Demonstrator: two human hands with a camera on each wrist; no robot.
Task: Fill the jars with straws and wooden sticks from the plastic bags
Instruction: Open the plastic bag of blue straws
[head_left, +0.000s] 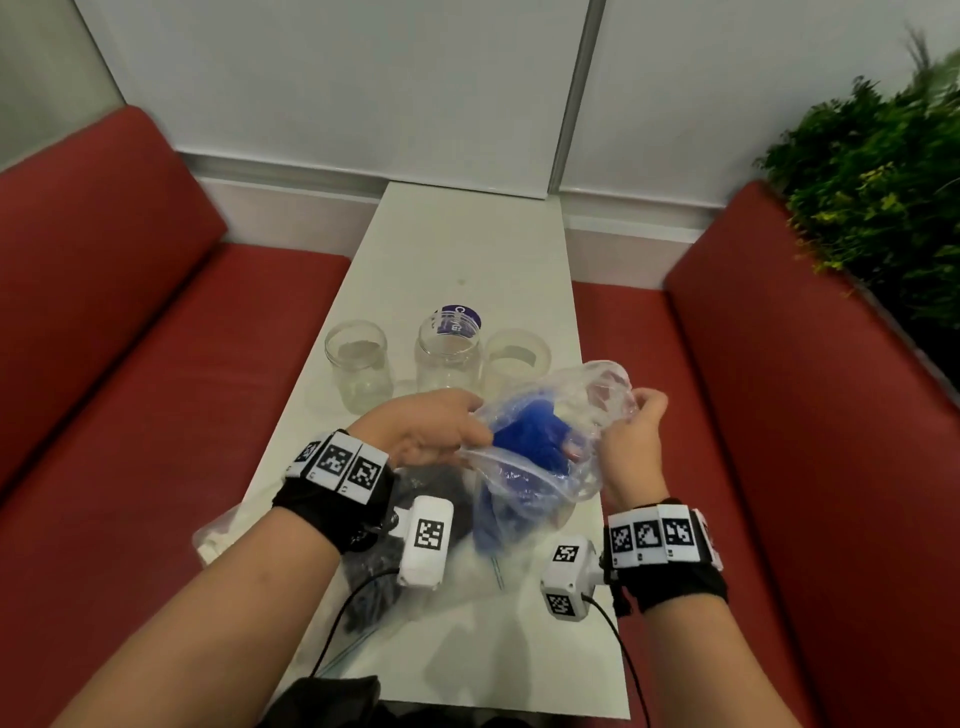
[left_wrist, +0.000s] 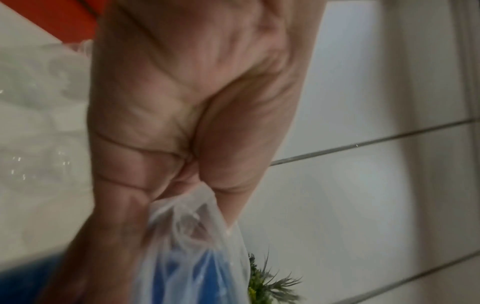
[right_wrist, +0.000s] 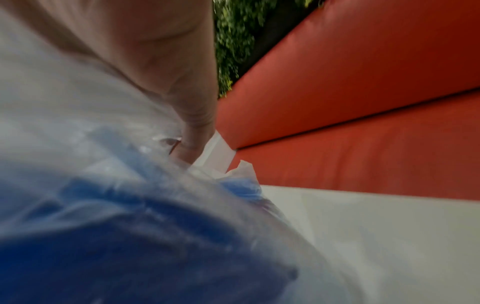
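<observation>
Three clear jars stand in a row on the white table (head_left: 467, 249): the left jar (head_left: 358, 366), the middle jar (head_left: 447, 353) and the right jar (head_left: 517, 358). I hold a clear plastic bag (head_left: 550, 441) of blue straws (head_left: 530, 441) above the table in front of them. My left hand (head_left: 431, 431) pinches the bag's left edge (left_wrist: 189, 218). My right hand (head_left: 636, 441) grips the bag's right edge (right_wrist: 241, 170). The straws fill the bag close under the right wrist camera.
A second bag with dark contents (head_left: 374, 587) lies on the table under my left wrist. A blue lid (head_left: 460, 317) sits behind the middle jar. Red sofas (head_left: 130, 312) flank the table, and a green plant (head_left: 878, 197) stands at the right.
</observation>
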